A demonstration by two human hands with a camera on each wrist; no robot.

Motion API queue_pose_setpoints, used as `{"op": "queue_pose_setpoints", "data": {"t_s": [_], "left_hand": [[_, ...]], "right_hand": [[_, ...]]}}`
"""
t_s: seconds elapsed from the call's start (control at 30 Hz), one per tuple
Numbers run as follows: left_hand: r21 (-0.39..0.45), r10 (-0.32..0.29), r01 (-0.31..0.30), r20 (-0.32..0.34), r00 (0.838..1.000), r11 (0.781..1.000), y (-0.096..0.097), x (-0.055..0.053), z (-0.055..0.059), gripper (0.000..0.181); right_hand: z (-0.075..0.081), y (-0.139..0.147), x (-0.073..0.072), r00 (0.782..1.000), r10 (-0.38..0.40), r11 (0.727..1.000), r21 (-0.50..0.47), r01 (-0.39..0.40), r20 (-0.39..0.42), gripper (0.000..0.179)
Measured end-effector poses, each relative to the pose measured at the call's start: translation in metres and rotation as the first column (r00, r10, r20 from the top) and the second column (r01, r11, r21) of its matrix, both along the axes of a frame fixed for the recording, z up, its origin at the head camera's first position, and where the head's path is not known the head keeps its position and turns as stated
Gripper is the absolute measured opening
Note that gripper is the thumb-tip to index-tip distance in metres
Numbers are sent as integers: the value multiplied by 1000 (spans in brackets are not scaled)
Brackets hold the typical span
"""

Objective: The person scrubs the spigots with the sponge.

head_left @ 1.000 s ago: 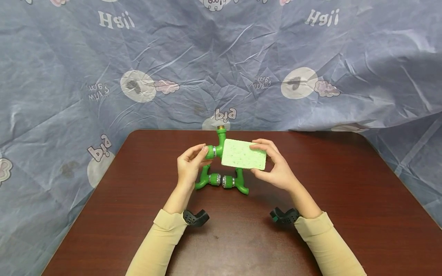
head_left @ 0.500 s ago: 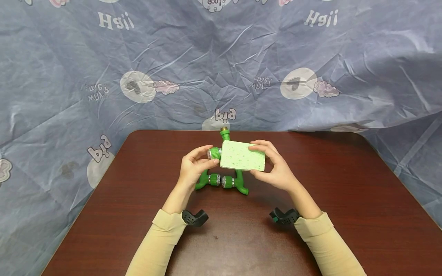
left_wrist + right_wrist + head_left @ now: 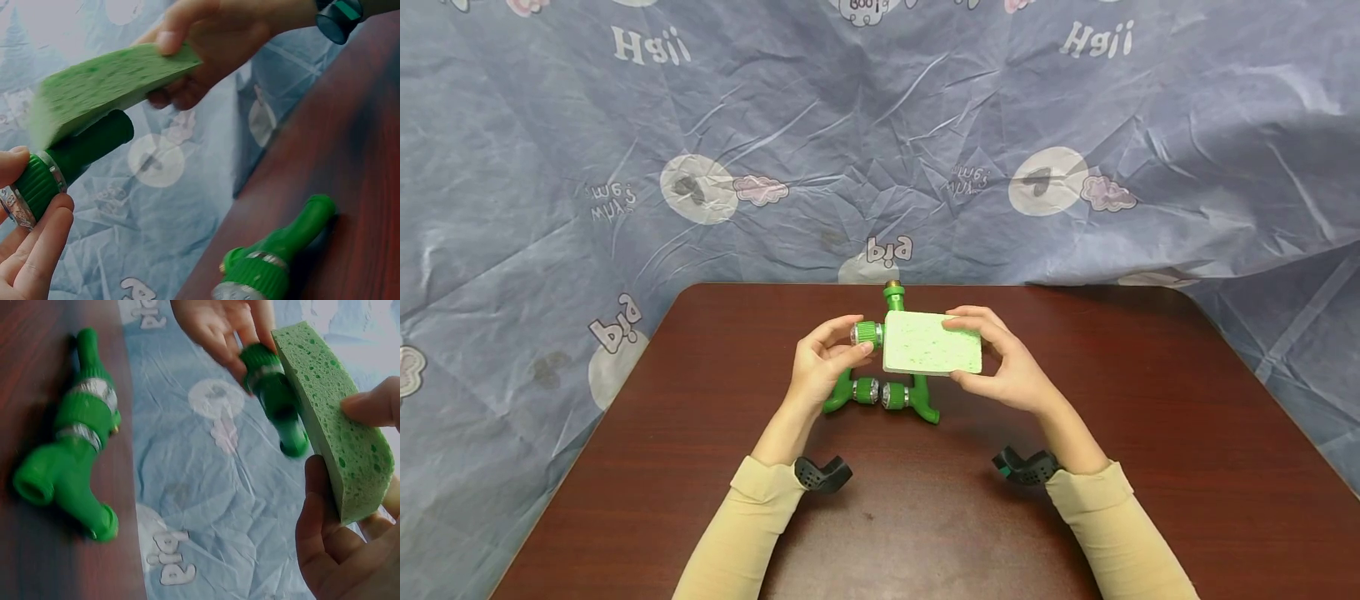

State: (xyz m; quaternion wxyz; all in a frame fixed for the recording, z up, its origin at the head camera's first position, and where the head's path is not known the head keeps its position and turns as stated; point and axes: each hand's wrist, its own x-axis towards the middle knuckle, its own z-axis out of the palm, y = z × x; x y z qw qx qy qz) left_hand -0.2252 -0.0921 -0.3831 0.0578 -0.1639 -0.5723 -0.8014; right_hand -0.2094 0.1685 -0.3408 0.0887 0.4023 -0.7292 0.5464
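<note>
My left hand [image 3: 820,360] pinches the ribbed knob of a green plastic tap [image 3: 868,334], held above the table with its brass-coloured threaded end upward. A light green, speckled sponge [image 3: 931,343] is in my right hand [image 3: 1011,367], thumb on one side and fingers on the other. In the head view the sponge hides most of the tap's body. Its broad face lies along the tap body in the left wrist view [image 3: 115,87] and appears to touch it. Two more green taps [image 3: 842,390] lie below on the table, knobs facing each other.
The dark reddish-brown table [image 3: 880,517] runs back to a wrinkled blue-grey printed cloth [image 3: 880,150] hanging behind it. A black wrist device [image 3: 823,475] sits on the left wrist, another black device [image 3: 1026,467] on the right.
The held tap has shifted slightly right and down, and my left thumb has moved lower on its knob. My right hand and the sponge have moved a little right and down.
</note>
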Motion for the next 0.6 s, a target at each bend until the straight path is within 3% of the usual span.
{"op": "queue_pose_setpoints", "data": {"t_s": [0.27,0.5,0.6], "left_hand": [[14,22,-21,-25,999,1000,3,0,0,44],[-8,13,-13,0,1000,1000,7,0,-5,43],[-1,18,-18,-6,1000,1000,8,1,-5,43]], "right_hand": [[2,4,1,1000,-16,1000,4,16,-4,55],[-1,-4,1,1000,6,1000,12,-6,12,56],[-3,-6,1,1000,-29,999,16,29,5,59]]}}
